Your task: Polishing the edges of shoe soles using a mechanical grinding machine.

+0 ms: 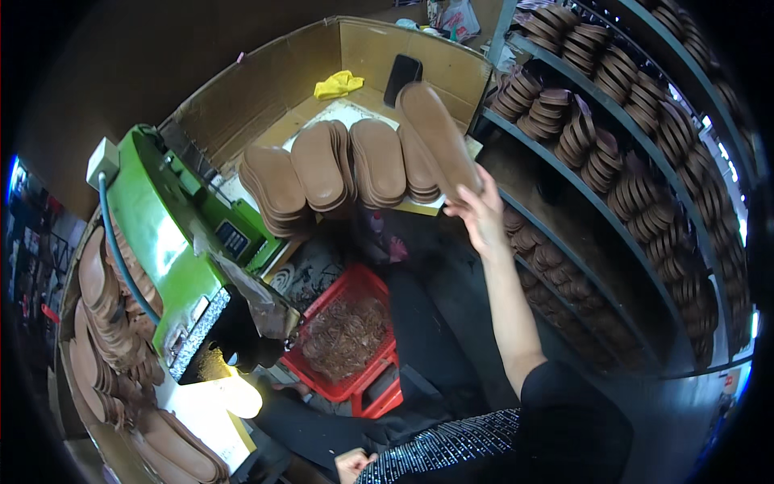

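**Held brown sole angled over the rightmost stack, its near end in the right hand**

The brown sole (435, 133) lies beyond the right hand (474, 206), up and to the left of it, in front of the person. Its long axis runs obliquely from the grip at lower right to a rounded free end at upper left. The right hand is closed on the near end, thumb and fingers pinching the edge, with the forearm reaching in from the lower right.

The left hand (353, 464) lies well apart, low by the lap, and is much the farther from the sole. Its fingers are curled in; whether they hold anything cannot be told.

The free end points away from the person, toward the back cardboard wall (415, 50), with the black phone (402, 79) just beside it. The sole overlaps the rightmost stack (419, 173) on the desk (343, 111); contact between the two cannot be judged. Its broad face is turned up toward the viewer. The third stack (377, 157), immediately left, stands closer to straight away from the person, so the held sole is the more tilted. Which end is the toe is unclear.
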`<state>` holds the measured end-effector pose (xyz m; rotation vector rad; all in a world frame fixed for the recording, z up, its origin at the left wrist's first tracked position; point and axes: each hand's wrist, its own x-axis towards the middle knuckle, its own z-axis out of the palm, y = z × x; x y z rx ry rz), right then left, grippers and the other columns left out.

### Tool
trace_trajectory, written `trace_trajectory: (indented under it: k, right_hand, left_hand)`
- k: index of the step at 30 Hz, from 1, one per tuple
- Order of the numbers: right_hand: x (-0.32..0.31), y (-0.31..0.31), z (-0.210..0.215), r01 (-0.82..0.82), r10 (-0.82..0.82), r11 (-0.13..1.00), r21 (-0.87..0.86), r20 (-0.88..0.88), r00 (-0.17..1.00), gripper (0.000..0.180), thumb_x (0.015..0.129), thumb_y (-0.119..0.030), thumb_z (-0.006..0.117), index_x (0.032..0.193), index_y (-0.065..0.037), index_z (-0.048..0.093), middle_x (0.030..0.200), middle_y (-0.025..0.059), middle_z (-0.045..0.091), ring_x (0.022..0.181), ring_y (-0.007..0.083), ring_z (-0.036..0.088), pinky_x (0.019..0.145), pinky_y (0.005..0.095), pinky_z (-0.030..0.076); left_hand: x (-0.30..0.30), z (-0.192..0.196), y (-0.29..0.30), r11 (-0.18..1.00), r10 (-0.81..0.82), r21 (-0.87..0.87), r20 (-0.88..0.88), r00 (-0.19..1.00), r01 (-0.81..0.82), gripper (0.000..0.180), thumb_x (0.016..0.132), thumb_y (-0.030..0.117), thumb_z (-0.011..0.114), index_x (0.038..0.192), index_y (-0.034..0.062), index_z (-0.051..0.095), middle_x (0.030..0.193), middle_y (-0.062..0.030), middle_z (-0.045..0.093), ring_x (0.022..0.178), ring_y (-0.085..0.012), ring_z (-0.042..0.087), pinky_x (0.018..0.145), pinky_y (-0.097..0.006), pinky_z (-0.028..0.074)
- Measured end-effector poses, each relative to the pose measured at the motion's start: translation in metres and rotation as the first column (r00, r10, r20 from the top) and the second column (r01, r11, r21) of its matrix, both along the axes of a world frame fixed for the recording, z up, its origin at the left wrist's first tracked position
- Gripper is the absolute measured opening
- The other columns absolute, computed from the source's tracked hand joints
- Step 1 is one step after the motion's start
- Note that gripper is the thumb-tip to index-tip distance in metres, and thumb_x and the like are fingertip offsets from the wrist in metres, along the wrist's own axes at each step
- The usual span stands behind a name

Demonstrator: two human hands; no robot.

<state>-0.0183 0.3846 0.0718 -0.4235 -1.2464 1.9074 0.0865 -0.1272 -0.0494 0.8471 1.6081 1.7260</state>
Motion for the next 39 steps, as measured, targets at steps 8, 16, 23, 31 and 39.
trace_trajectory:
  k: [8, 16, 23, 31, 39]
  right_hand:
    - [-0.09, 0.004, -0.069, 0.097, -0.168, 0.98, 0.173, 0.466, 0.869, 0.065, 0.083, -0.025, 0.067, 0.133, -0.003, 0.032, 0.095, 0.0097, 0.055, 0.05, 0.0116, 0.052, 0.034, 0.0236, 0.04]
    - [-0.018, -0.012, -0.087, 0.185, -0.249, 0.966, 0.178, 0.473, 0.845, 0.055, 0.086, -0.012, 0.061, 0.135, -0.016, 0.035, 0.069, 0.002, 0.049, 0.048, 0.0065, 0.041, 0.039, 0.0213, 0.035]
    - [0.004, -0.12, -0.157, -0.41, 0.185, 0.885, 0.221, 0.641, 0.745, 0.02, 0.089, -0.012, 0.059, 0.107, -0.005, 0.053, 0.064, -0.0004, 0.05, 0.047, 0.0055, 0.045, 0.042, 0.0198, 0.043]
    - [0.012, -0.318, 0.08, -0.666, 0.946, 0.073, 0.743, 0.159, 0.282, 0.023, 0.065, -0.005, 0.076, 0.073, -0.005, 0.055, 0.064, 0.004, 0.055, 0.053, 0.0164, 0.055, 0.048, 0.027, 0.043]
    - [-0.003, -0.298, 0.191, -0.053, 0.976, -0.071, 0.996, 0.08, 0.2, 0.038, 0.057, -0.024, 0.06, 0.084, 0.003, 0.063, 0.078, 0.0158, 0.059, 0.055, 0.0173, 0.05, 0.045, 0.0252, 0.038]
  left_hand:
    - [-0.015, -0.031, 0.023, 0.955, 0.052, 0.297, -0.149, 0.988, -0.005, 0.033, 0.079, 0.008, 0.063, 0.055, 0.0056, 0.04, 0.054, -0.0015, 0.04, 0.046, -0.0147, 0.039, 0.042, -0.03, 0.028]
    - [0.047, -0.013, 0.009, 0.947, 0.319, 0.076, -0.148, 0.936, -0.311, 0.032, 0.079, 0.015, 0.061, 0.06, 0.0011, 0.039, 0.055, -0.0082, 0.036, 0.047, -0.0233, 0.042, 0.046, -0.036, 0.033]
    - [0.037, 0.02, -0.004, 0.384, 0.814, -0.024, 0.481, 0.326, -0.923, 0.027, 0.083, 0.006, 0.059, 0.059, 0.0038, 0.046, 0.051, -0.0011, 0.046, 0.045, -0.0098, 0.042, 0.043, -0.025, 0.032]
    - [-0.104, 0.063, -0.148, -0.681, 0.431, 0.066, -0.77, -0.471, -0.73, 0.04, 0.078, 0.008, 0.068, 0.109, -0.0019, 0.046, 0.099, -0.0157, 0.052, 0.082, -0.0246, 0.054, 0.078, -0.036, 0.045]
    - [-0.115, 0.098, -0.11, -0.499, 0.773, 0.356, -0.229, -0.591, -0.79, 0.03, 0.083, 0.0, 0.06, 0.109, -0.0091, 0.048, 0.106, -0.0205, 0.059, 0.088, -0.0227, 0.062, 0.078, -0.028, 0.052]
